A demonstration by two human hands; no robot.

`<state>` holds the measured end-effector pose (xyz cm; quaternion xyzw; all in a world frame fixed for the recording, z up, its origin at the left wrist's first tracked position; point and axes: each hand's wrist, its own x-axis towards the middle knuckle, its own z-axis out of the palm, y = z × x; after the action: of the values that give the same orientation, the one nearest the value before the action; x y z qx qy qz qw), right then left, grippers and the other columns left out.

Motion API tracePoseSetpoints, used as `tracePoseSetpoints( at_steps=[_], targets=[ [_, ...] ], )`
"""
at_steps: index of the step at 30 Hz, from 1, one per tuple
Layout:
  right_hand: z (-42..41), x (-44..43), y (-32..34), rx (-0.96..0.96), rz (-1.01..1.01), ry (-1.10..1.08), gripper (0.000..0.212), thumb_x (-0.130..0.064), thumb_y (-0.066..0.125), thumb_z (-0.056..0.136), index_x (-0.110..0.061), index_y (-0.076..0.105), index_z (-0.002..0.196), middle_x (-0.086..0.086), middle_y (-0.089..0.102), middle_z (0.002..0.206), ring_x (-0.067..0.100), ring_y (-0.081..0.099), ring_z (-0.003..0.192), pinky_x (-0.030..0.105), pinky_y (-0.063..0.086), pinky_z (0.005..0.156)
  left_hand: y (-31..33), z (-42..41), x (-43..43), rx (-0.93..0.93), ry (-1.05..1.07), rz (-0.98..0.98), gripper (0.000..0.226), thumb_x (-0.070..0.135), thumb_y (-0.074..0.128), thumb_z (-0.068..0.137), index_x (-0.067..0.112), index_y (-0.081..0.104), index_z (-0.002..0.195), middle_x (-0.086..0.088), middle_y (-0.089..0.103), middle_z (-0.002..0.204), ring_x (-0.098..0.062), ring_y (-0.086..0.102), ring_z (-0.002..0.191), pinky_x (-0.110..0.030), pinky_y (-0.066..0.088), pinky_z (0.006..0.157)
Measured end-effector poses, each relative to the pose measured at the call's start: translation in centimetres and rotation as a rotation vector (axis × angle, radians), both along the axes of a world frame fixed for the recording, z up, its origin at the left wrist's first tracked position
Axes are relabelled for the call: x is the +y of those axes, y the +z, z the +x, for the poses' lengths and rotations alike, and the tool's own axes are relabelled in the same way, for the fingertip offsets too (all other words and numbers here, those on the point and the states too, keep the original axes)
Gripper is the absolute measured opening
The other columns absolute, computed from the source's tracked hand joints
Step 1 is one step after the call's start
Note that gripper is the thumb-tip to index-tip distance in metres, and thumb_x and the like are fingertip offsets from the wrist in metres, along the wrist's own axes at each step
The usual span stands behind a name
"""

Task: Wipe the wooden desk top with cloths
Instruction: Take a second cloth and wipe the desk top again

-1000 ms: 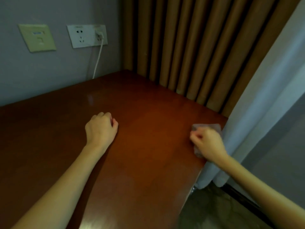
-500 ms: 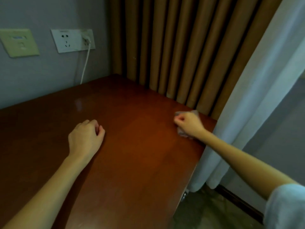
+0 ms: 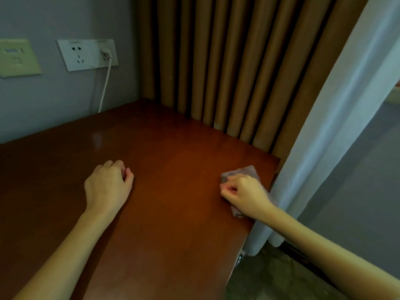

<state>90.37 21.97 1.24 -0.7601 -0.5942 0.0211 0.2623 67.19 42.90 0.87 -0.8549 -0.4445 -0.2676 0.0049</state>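
The reddish-brown wooden desk top fills the lower left of the head view. My right hand presses a small greyish-pink cloth flat on the desk near its right edge; the cloth pokes out beyond the knuckles and under the wrist. My left hand rests on the desk at the middle left, fingers curled in, with nothing visible in it.
A grey wall with a white socket plate and a plugged-in white cable stands behind the desk. Brown curtains hang at the far edge, a pale curtain at the right edge. Floor lies below right.
My right hand has drawn the cloth back toward me along the desk's right edge, after pushing it toward the far corner. My left hand stays in place.
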Motion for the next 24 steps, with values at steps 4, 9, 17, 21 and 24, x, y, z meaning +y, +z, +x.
tracePoseSetpoints(
  at_steps=[4, 9, 17, 21, 24],
  targets=[
    [2.2, 3.0, 0.2, -0.047, -0.001, 0.210, 0.041, -0.021, 0.048, 0.092, -0.021, 0.041, 0.051, -0.010, 0.041, 0.048, 0.008, 0.040, 0.045, 0.025, 0.036, 0.057, 0.0, 0.0, 0.1, -0.004, 0.004, -0.010, 0.025, 0.026, 0.055, 0.091, 0.017, 0.051, 0.069, 0.003, 0.046, 0.065, -0.013, 0.045, 0.059, -0.023, 0.026, 0.045],
    [8.6, 6.8, 0.3, -0.037, -0.005, 0.148, 0.042, -0.031, 0.047, 0.091, -0.016, 0.043, 0.052, 0.004, 0.052, 0.053, 0.017, 0.051, 0.049, 0.032, 0.037, 0.054, 0.2, -0.1, 0.4, 0.001, 0.002, -0.020, 0.028, 0.027, 0.055, 0.091, 0.020, 0.048, 0.064, 0.004, 0.045, 0.062, -0.011, 0.044, 0.055, -0.022, 0.026, 0.043],
    [17.9, 2.9, -0.1, -0.184, 0.069, -0.353, 0.049, -0.022, 0.057, 0.090, -0.016, 0.034, 0.048, -0.001, 0.043, 0.052, 0.018, 0.048, 0.057, 0.037, 0.042, 0.066, 0.2, -0.1, 0.3, 0.007, -0.002, -0.011, 0.032, 0.025, 0.057, 0.090, 0.020, 0.046, 0.061, 0.003, 0.046, 0.059, -0.011, 0.044, 0.052, -0.022, 0.028, 0.042],
    [14.9, -0.1, -1.2, -0.171, 0.170, -0.391, 0.052, -0.023, 0.058, 0.088, -0.026, 0.024, 0.048, 0.001, 0.041, 0.059, 0.022, 0.048, 0.062, 0.036, 0.037, 0.063, 0.1, 0.2, 0.4, 0.020, 0.001, 0.002, 0.032, 0.025, 0.057, 0.090, 0.019, 0.046, 0.061, 0.003, 0.045, 0.059, -0.012, 0.044, 0.050, -0.022, 0.030, 0.041],
    [9.4, -1.4, -1.0, -0.185, 0.193, -0.219, 0.044, -0.037, 0.048, 0.086, -0.033, 0.022, 0.050, -0.009, 0.041, 0.063, 0.015, 0.049, 0.065, 0.038, 0.041, 0.066, -0.1, 0.2, 0.6, 0.017, 0.012, 0.000, 0.030, 0.026, 0.055, 0.090, 0.018, 0.047, 0.062, 0.002, 0.044, 0.060, -0.016, 0.045, 0.053, -0.023, 0.031, 0.044]
  ],
)
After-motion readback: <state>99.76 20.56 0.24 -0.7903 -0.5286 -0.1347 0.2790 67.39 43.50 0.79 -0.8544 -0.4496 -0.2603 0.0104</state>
